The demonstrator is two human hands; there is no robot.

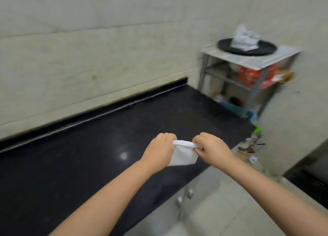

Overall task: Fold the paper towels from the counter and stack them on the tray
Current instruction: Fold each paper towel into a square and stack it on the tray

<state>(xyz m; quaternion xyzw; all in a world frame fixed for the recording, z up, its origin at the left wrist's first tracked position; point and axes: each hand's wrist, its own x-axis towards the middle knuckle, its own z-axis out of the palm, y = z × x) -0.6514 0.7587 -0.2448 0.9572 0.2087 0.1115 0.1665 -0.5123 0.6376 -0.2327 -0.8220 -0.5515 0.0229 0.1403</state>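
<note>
Pale tiled walls, glossy black stone counter (74,164). Far right, round black tray (248,48) holds a white paper pile (244,39). Left hand (160,149) and right hand (211,146) pinch a folded white paper towel (182,156) above the counter.

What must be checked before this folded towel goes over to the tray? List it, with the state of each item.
1. Both hands grip the towel: left hand and right hand pinch its top edge: ok.
2. Paper towel folded: compact rectangle: ok.
3. Tray within sight, on the rack: ok.
4. Stack on the tray neat: looks rumpled: not ok.
5. More towels left on the counter: none seen: ok.
</note>
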